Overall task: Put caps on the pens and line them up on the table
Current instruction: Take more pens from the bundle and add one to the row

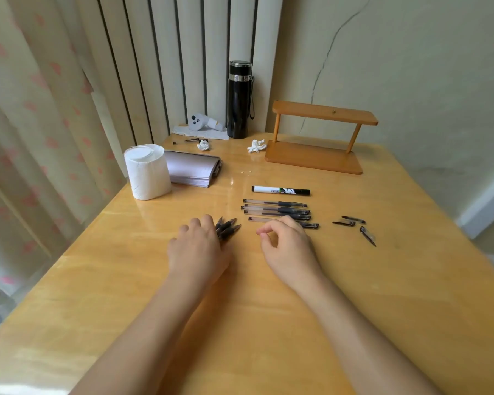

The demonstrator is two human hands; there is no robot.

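A row of several capped clear gel pens point(277, 210) lies side by side mid-table, with a black-and-white marker point(280, 190) just behind them. Three loose caps point(351, 222) lie to the right of the row. My left hand point(197, 249) rests on a bunch of uncapped pens point(227, 227), whose dark tips stick out past my fingers. My right hand point(288, 246) hovers at the near end of the row, fingers curled, thumb and forefinger close together and holding nothing that I can see. It partly covers the nearest pen.
On the wooden table point(382, 295) stand a toilet paper roll point(147, 172), a stack of paper point(191, 171), a black flask point(239, 99) and a small wooden shelf point(317, 138). Crumpled tissues point(256, 145) lie near the back. A curtain hangs on the left.
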